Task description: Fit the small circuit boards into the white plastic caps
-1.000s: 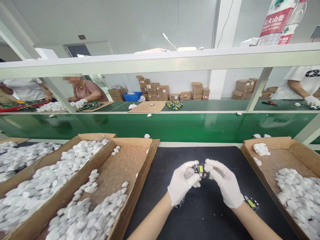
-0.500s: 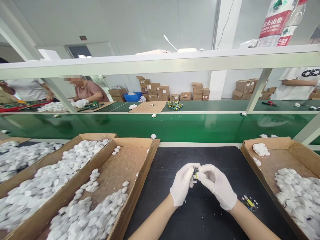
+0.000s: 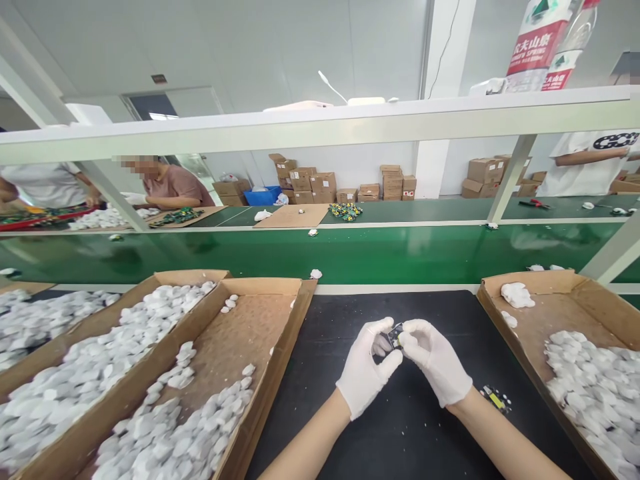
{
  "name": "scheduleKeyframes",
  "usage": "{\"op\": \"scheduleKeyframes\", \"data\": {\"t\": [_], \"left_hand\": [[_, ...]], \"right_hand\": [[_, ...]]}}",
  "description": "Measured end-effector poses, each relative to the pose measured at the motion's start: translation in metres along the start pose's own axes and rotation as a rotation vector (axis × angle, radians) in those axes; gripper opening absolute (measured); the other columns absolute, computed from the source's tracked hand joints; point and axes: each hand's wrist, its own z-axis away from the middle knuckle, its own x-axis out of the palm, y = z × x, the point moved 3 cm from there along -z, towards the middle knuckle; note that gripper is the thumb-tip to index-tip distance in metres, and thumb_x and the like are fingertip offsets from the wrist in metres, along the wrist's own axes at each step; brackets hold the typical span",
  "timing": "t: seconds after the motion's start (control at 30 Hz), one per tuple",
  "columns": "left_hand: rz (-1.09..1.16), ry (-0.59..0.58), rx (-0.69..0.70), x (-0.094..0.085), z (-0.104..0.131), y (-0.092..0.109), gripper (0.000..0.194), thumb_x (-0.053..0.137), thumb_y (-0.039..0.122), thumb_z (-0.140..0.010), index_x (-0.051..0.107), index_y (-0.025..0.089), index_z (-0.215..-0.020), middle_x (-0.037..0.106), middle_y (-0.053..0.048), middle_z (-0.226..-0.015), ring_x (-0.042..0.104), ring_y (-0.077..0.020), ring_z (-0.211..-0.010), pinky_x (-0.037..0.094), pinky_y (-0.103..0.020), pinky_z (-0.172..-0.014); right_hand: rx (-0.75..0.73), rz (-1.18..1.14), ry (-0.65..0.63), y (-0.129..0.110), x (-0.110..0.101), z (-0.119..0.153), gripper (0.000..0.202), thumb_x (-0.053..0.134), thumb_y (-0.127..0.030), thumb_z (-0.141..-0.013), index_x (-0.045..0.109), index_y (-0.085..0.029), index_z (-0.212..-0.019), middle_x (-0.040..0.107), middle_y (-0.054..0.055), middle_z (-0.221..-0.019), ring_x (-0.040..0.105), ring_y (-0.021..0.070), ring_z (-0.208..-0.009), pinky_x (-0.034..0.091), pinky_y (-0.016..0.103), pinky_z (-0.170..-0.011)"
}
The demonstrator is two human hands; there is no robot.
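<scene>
Both my hands wear white gloves and meet above the black work mat (image 3: 350, 440). Between them is a small circuit board (image 3: 395, 336), dark with a yellow part, mostly covered by fingers. My right hand (image 3: 436, 360) pinches it between thumb and fingers. Curled around the board's left side, my left hand (image 3: 366, 370) has its fingertips against it, its thumb lower and standing off. Another circuit board (image 3: 496, 399), with a yellow component, lies on the mat beside my right wrist.
Cardboard trays of white pieces flank the mat, one at left (image 3: 295, 333) and one at right (image 3: 570, 283). A green conveyor (image 3: 400, 257) crosses beyond, carrying a small white-topped item (image 3: 315, 274). A white shelf (image 3: 300, 133) spans above. Co-workers sit or stand across the line.
The circuit board has turned between my hands. My left thumb has come away from it and moved lower. Small items on the conveyor have shifted slightly right.
</scene>
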Motion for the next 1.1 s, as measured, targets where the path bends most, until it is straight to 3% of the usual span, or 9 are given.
{"op": "scheduleKeyframes", "data": {"t": [0.13, 0.27, 0.37, 0.47, 0.6, 0.8, 0.9, 1.0, 1.1], "left_hand": [[0.306, -0.033, -0.131, 0.006, -0.002, -0.004, 0.039, 0.068, 0.029, -0.071, 0.053, 0.018, -0.104, 0.056, -0.008, -0.107, 0.056, -0.0200, -0.096, 0.044, -0.038, -0.088], [0.404, -0.048, -0.085, 0.008, -0.004, 0.001, 0.039, 0.074, 0.025, -0.065, 0.055, 0.018, -0.098, 0.060, -0.005, -0.097, 0.059, -0.0197, -0.091, 0.047, -0.037, -0.084], [0.348, 0.001, 0.008, 0.003, -0.004, 0.001, 0.032, 0.070, 0.024, -0.069, 0.057, 0.018, -0.097, 0.061, -0.005, -0.093, 0.059, -0.0191, -0.088, 0.047, -0.037, -0.083], [0.210, -0.008, 0.090, 0.001, -0.003, -0.003, 0.028, 0.067, 0.022, -0.072, 0.061, 0.019, -0.100, 0.059, -0.006, -0.097, 0.057, -0.0197, -0.091, 0.046, -0.037, -0.084], [0.082, -0.011, 0.121, 0.000, -0.001, -0.009, 0.033, 0.065, 0.019, -0.072, 0.063, 0.021, -0.105, 0.056, -0.005, -0.092, 0.056, -0.0182, -0.086, 0.048, -0.035, -0.078], [0.123, -0.143, 0.194, 0.007, 0.003, 0.000, 0.052, 0.064, 0.016, -0.070, 0.050, 0.024, -0.120, 0.048, -0.008, -0.110, 0.056, -0.0172, -0.087, 0.052, -0.032, -0.073], [-0.071, -0.099, 0.324, 0.003, 0.005, 0.006, 0.050, 0.061, 0.012, -0.072, 0.050, 0.027, -0.119, 0.048, -0.006, -0.104, 0.055, -0.0124, -0.075, 0.052, -0.030, -0.068], [-0.248, -0.039, 0.478, -0.004, 0.004, 0.011, 0.042, 0.063, 0.015, -0.073, 0.054, 0.028, -0.113, 0.050, -0.003, -0.094, 0.055, -0.0118, -0.071, 0.052, -0.029, -0.065], [-0.298, -0.074, 0.543, -0.008, 0.004, 0.013, 0.041, 0.064, 0.019, -0.075, 0.054, 0.030, -0.113, 0.052, -0.002, -0.094, 0.056, -0.0123, -0.074, 0.052, -0.029, -0.069]], "right_hand": [[-0.122, 0.149, -0.039, 0.007, 0.005, 0.003, 0.032, 0.069, -0.029, -0.070, 0.051, -0.023, -0.095, 0.056, 0.004, -0.093, 0.057, 0.0180, -0.087, 0.046, 0.037, -0.083], [-0.152, 0.143, -0.113, 0.009, 0.006, 0.004, 0.053, 0.068, -0.026, -0.070, 0.043, -0.024, -0.116, 0.055, 0.008, -0.105, 0.054, 0.0207, -0.100, 0.040, 0.041, -0.093], [-0.033, -0.025, -0.196, 0.004, 0.009, 0.005, 0.063, 0.072, -0.031, -0.065, 0.044, -0.024, -0.121, 0.055, 0.009, -0.109, 0.053, 0.0228, -0.102, 0.041, 0.041, -0.091], [0.119, -0.157, -0.146, -0.002, 0.011, 0.007, 0.058, 0.073, -0.035, -0.065, 0.050, -0.022, -0.116, 0.058, 0.008, -0.107, 0.056, 0.0227, -0.097, 0.043, 0.040, -0.087], [0.206, -0.189, -0.117, -0.005, 0.012, 0.007, 0.051, 0.077, -0.028, -0.062, 0.056, -0.020, -0.108, 0.063, 0.006, -0.098, 0.057, 0.0207, -0.092, 0.043, 0.036, -0.083], [0.238, -0.291, -0.069, -0.004, 0.002, 0.003, 0.048, 0.076, -0.019, -0.060, 0.059, -0.018, -0.106, 0.063, 0.001, -0.077, 0.056, 0.0121, -0.067, 0.043, 0.029, -0.071], [0.252, -0.332, -0.065, -0.007, 0.003, 0.006, 0.047, 0.075, -0.018, -0.059, 0.059, -0.018, -0.104, 0.059, -0.002, -0.066, 0.051, 0.0091, -0.058, 0.042, 0.027, -0.063], [0.257, -0.308, -0.137, -0.015, 0.010, 0.012, 0.050, 0.073, -0.015, -0.060, 0.058, -0.019, -0.108, 0.060, -0.002, -0.070, 0.050, 0.0087, -0.058, 0.040, 0.025, -0.061], [0.247, -0.264, -0.195, -0.024, 0.016, 0.017, 0.052, 0.072, -0.012, -0.059, 0.058, -0.021, -0.108, 0.063, 0.001, -0.082, 0.053, 0.0115, -0.067, 0.041, 0.027, -0.065]]}}
